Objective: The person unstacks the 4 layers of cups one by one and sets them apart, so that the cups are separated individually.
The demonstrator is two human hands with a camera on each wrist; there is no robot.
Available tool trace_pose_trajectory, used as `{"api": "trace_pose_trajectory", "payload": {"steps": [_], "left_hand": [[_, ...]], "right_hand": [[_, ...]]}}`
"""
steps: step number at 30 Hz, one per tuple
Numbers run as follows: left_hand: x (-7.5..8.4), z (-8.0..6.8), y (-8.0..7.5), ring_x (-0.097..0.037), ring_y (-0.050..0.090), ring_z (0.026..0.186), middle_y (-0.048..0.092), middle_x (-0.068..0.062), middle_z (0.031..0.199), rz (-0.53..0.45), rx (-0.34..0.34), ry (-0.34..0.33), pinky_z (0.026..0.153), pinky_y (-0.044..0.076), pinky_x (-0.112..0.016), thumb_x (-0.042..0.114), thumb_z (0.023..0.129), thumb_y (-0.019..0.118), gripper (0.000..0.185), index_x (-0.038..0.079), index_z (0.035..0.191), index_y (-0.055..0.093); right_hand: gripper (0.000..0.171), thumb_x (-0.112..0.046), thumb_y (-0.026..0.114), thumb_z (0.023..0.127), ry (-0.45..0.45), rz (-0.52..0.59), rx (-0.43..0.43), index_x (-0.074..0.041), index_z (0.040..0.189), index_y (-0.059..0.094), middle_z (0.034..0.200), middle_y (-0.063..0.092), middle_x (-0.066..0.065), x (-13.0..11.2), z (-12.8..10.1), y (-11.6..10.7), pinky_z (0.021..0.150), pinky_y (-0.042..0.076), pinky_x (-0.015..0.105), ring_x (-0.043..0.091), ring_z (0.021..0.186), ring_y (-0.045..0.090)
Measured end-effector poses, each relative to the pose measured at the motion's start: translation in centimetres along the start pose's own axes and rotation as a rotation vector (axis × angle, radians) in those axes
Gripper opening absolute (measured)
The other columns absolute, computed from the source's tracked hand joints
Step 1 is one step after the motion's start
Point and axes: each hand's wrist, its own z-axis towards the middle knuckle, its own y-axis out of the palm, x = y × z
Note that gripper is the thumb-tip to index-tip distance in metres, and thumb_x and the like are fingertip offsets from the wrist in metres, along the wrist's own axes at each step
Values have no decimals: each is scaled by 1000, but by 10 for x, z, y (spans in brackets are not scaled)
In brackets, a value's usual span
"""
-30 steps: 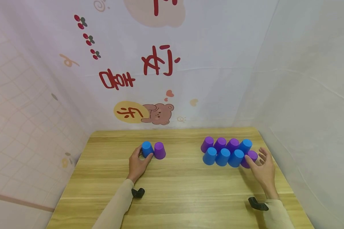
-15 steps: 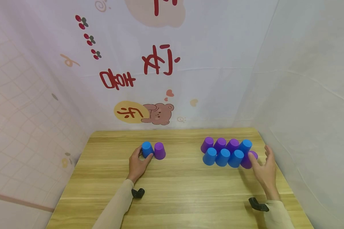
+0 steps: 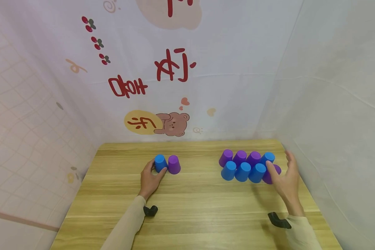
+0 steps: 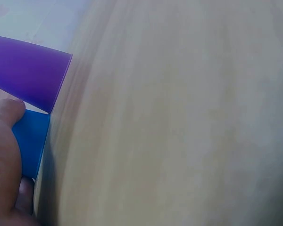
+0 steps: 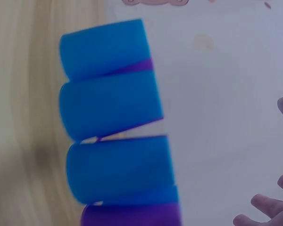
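Observation:
At the left of the head view, my left hand (image 3: 150, 181) holds an upside-down blue cup (image 3: 160, 161) between thumb and fingers. Right beside it stands an upside-down purple cup (image 3: 174, 165), also visible in the left wrist view as a purple cup (image 4: 29, 70). My right hand (image 3: 285, 183) has its fingers spread at the right end of two rows of upturned cups. Its thumb partly covers the front row's purple cup (image 3: 267, 178) in the head view. In the right wrist view the fingers (image 5: 269, 205) are apart from the cups.
The front row also has blue cups (image 3: 242, 172); behind it stand purple cups (image 3: 227, 157) and a blue cup (image 3: 269, 157) at the right end. A wooden table (image 3: 200, 215) carries everything. Printed white cloth (image 3: 231, 86) closes off the back and sides.
My right hand shifts slightly away from me and left, its thumb rising over the purple cup toward the back blue cup. The left hand and all the cups stay put.

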Motion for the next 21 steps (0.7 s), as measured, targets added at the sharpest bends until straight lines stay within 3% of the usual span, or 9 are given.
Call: {"api": "trace_pose_trajectory", "payload": {"steps": [8,17,21], "left_hand": [[2,1,0,-44,73,135,70,-27,150,-5,-11,-11,120,60,-57,16,96,93,72,-3,157,60],[3,1,1,-45,73,134,70,-28,150,3,-7,-15,119,61,-58,16,96,93,72,-3,157,60],[4,1,1,-45,73,135,71,-28,150,6,3,-17,119,61,-58,16,96,92,71,-3,156,60]], "right_hand": [[88,-30,81,102,-73,9,-13,-30,177,36,183,41,4,-31,1,13,146,25,57,33,172,34],[87,-32,80,103,-128,44,-102,-35,177,33,187,33,5,-50,9,30,138,20,83,43,175,26],[89,-35,79,104,-135,36,-143,-34,178,30,188,30,4,-60,11,39,136,21,85,46,175,25]]}}
